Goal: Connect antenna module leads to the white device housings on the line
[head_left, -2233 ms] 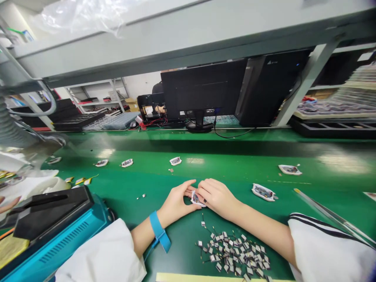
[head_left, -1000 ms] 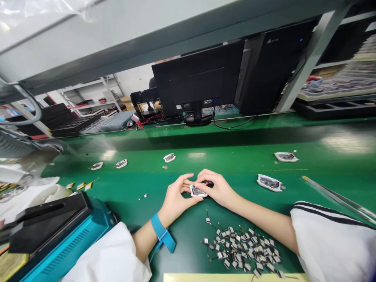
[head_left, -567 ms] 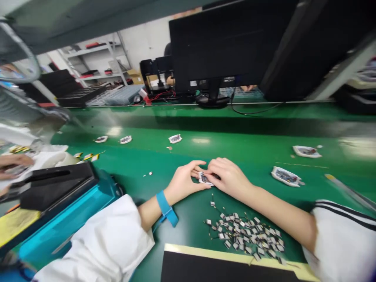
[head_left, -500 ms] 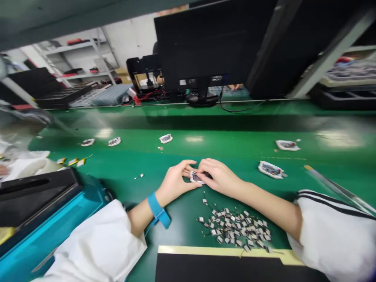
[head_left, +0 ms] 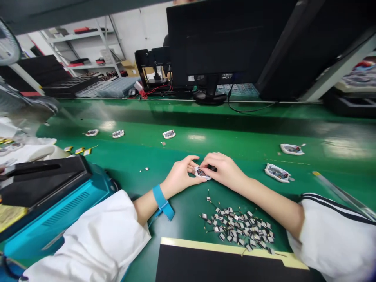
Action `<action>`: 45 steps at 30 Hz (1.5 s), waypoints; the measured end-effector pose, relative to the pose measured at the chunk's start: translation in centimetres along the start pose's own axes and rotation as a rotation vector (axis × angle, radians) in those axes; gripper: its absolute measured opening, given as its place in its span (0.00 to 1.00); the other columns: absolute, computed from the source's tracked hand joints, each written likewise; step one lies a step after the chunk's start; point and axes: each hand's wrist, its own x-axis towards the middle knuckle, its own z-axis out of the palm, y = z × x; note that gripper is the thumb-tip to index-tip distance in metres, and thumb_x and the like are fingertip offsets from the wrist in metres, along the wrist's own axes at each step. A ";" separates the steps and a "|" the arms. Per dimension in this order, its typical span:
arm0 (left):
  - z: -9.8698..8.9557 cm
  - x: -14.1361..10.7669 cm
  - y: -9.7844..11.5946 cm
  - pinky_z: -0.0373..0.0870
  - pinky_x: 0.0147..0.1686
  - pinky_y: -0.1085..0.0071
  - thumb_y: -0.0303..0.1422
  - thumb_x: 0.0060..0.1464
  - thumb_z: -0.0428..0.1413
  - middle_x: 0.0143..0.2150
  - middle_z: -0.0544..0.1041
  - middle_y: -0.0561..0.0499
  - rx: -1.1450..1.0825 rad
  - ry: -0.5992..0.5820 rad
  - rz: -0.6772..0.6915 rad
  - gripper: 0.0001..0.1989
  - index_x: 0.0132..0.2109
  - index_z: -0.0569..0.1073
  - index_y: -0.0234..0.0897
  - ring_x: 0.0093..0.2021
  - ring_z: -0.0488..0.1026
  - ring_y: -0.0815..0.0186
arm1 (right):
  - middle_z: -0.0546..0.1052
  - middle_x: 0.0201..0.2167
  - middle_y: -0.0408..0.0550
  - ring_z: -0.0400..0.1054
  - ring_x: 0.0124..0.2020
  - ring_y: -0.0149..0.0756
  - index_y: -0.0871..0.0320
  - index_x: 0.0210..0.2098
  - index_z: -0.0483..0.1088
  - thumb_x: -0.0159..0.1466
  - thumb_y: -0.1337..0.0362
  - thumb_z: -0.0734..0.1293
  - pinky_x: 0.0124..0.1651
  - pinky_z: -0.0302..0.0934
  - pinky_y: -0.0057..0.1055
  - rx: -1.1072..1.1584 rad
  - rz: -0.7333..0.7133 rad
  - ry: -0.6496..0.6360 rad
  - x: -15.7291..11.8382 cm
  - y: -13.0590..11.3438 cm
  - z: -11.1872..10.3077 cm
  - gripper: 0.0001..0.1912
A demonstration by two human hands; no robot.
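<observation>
A small white casing with electronic parts inside (head_left: pixel 202 173) is between my two hands, just above the green bench top. My left hand (head_left: pixel 182 172) holds it from the left, thumb at the near edge and fingers at the far side. My right hand (head_left: pixel 221 168) is closed over its right part, fingertips pinched at the inside; what they pinch is too small to make out. Below the hands lies a pile of small grey-white parts with short dark leads (head_left: pixel 241 227). A blue strap (head_left: pixel 162 201) circles my left wrist.
Similar white casings (head_left: pixel 277 172) lie to the right and along the back. A monitor (head_left: pixel 216 43) stands behind. At left is a teal device (head_left: pixel 58 211); a black mat (head_left: pixel 220 264) lies at the near edge, tweezers-like strip (head_left: pixel 340 192) at right.
The view has shifted slightly, so the bench items sit a little further right. Both hands remain at the casing, with the right fingertips slightly shifted over it.
</observation>
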 end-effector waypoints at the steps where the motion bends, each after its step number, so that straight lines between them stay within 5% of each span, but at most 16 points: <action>1: 0.0 0.0 0.0 0.71 0.38 0.70 0.32 0.36 0.63 0.33 0.72 0.51 0.000 -0.007 -0.001 0.28 0.46 0.63 0.34 0.33 0.72 0.68 | 0.70 0.25 0.44 0.61 0.28 0.29 0.60 0.25 0.67 0.58 0.65 0.61 0.34 0.53 0.27 -0.036 -0.009 -0.014 0.2 -0.1 0.0 0.07; 10: 0.1 0.1 -0.3 0.71 0.37 0.74 0.33 0.36 0.62 0.35 0.73 0.50 0.045 -0.021 0.065 0.29 0.47 0.62 0.33 0.34 0.73 0.68 | 0.68 0.23 0.47 0.59 0.27 0.32 0.62 0.25 0.66 0.59 0.68 0.58 0.32 0.52 0.30 -0.379 -0.346 -0.132 1.7 -0.5 -0.7 0.09; 14: 0.5 -0.1 -0.8 0.71 0.33 0.77 0.34 0.34 0.64 0.34 0.74 0.50 0.099 0.016 0.133 0.28 0.44 0.64 0.31 0.33 0.73 0.68 | 0.67 0.23 0.47 0.59 0.27 0.33 0.61 0.27 0.66 0.59 0.69 0.57 0.30 0.52 0.30 -0.367 -0.534 -0.199 2.5 -0.3 -1.6 0.08; 17: 0.6 -0.2 -1.1 0.71 0.31 0.76 0.36 0.34 0.64 0.33 0.74 0.50 0.172 0.086 0.169 0.27 0.42 0.65 0.31 0.31 0.73 0.67 | 0.68 0.27 0.45 0.61 0.30 0.31 0.58 0.29 0.66 0.60 0.67 0.57 0.33 0.56 0.28 -0.152 -0.428 -0.396 4.5 0.4 -3.2 0.07; 20: -0.3 0.5 -1.4 0.70 0.38 0.70 0.35 0.39 0.62 0.38 0.74 0.48 0.288 0.219 0.171 0.23 0.44 0.66 0.33 0.37 0.71 0.64 | 0.67 0.32 0.46 0.62 0.34 0.31 0.58 0.33 0.64 0.57 0.67 0.59 0.37 0.59 0.29 -0.063 -0.144 -0.373 8.4 1.9 -3.5 0.04; 25: -4.0 2.3 -3.0 0.63 0.48 0.62 0.30 0.49 0.55 0.43 0.71 0.47 0.516 0.407 0.093 0.13 0.44 0.67 0.33 0.45 0.66 0.62 | 0.61 0.49 0.56 0.60 0.46 0.37 0.63 0.49 0.58 0.55 0.68 0.63 0.46 0.58 0.36 -0.134 -0.073 -0.328 16.6 3.8 1.8 0.22; 28: -5.4 2.4 -3.6 0.64 0.46 0.58 0.33 0.54 0.49 0.47 0.67 0.45 0.648 0.486 0.049 0.13 0.46 0.65 0.32 0.47 0.65 0.62 | 0.65 0.47 0.51 0.62 0.44 0.35 0.61 0.48 0.60 0.60 0.61 0.60 0.45 0.60 0.38 -0.164 -0.068 -0.400 19.7 3.1 5.5 0.17; 34: -4.9 1.1 -3.9 0.66 0.43 0.61 0.36 0.55 0.49 0.45 0.68 0.47 0.819 0.337 0.158 0.13 0.44 0.66 0.32 0.44 0.67 0.64 | 0.67 0.44 0.49 0.64 0.42 0.33 0.61 0.45 0.62 0.61 0.60 0.58 0.43 0.61 0.37 -0.240 -0.028 -0.493 20.7 1.8 7.5 0.16; 39: -5.4 1.5 -4.0 0.66 0.43 0.60 0.36 0.55 0.49 0.47 0.66 0.46 0.890 0.336 0.156 0.15 0.48 0.63 0.33 0.45 0.66 0.63 | 0.67 0.44 0.50 0.64 0.42 0.33 0.61 0.45 0.62 0.61 0.60 0.59 0.43 0.62 0.36 -0.284 0.044 -0.409 20.4 0.8 5.8 0.16; 45: -6.4 1.3 -2.4 0.65 0.45 0.59 0.34 0.55 0.48 0.47 0.66 0.46 0.803 0.301 0.168 0.14 0.47 0.64 0.33 0.46 0.66 0.63 | 0.67 0.41 0.55 0.63 0.42 0.36 0.65 0.42 0.65 0.61 0.57 0.56 0.45 0.58 0.36 -0.270 0.120 -0.204 16.7 0.5 -1.8 0.18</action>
